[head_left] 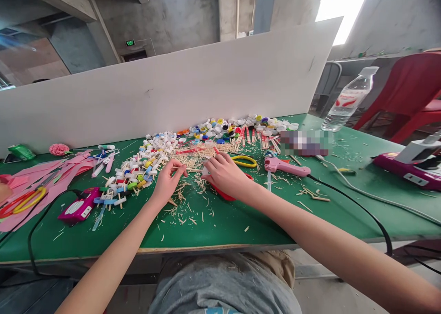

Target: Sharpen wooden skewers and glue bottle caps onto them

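Pinching thin stick (195,170) in left hand (169,176), white cap (206,171) in right hand (225,175): probably light, stiff, snappable wood, best gripped near one end.

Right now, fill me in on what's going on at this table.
Over a green table, a person's left hand seems to pinch a thin wooden stick, while the right hand, close by, appears to touch a small white piece. Wood shavings lie around both hands. Bottle caps are heaped beyond them; a pink glue gun rests to the right.
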### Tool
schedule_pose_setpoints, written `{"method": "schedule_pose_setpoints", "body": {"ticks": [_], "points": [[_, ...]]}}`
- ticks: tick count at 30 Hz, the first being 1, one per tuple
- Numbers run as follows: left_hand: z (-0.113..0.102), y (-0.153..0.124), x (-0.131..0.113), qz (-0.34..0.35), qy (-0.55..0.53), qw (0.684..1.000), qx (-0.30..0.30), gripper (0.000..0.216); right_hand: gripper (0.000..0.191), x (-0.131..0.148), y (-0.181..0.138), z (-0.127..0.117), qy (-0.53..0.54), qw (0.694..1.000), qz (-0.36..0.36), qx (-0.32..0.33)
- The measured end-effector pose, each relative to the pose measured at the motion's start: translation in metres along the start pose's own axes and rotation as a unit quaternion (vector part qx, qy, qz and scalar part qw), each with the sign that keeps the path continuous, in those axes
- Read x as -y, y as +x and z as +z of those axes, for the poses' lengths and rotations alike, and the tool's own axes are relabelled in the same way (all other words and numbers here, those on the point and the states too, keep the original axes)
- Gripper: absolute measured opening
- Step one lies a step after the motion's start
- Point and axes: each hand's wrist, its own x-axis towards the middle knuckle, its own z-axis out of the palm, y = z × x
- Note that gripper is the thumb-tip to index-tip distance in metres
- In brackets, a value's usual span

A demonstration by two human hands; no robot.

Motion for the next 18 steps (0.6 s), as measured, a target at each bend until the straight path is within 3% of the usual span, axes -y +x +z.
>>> {"method": "schedule_pose_setpoints", "body": {"ticks": [4, 11, 18], "points": [[-0.003, 0.0, 0.001, 0.031, 0.07, 0.997, -0.008, 0.028, 0.036, -0.004, -0.001, -0.003, -0.012, 1.0, 0.007, -0.019], [-0.006, 0.005, 0.014, 0.165, 0.162, 0.973, 0.003, 0.026, 0.037, -0.008, -0.003, -0.006, -0.014, 1.0, 0.014, -0.017], [-0.004, 0.004, 0.021, 0.2, 0.197, 0.958, 0.049, 0.02, 0.037, -0.009, -0.003, -0.007, -0.008, 1.0, 0.011, -0.002]]}}
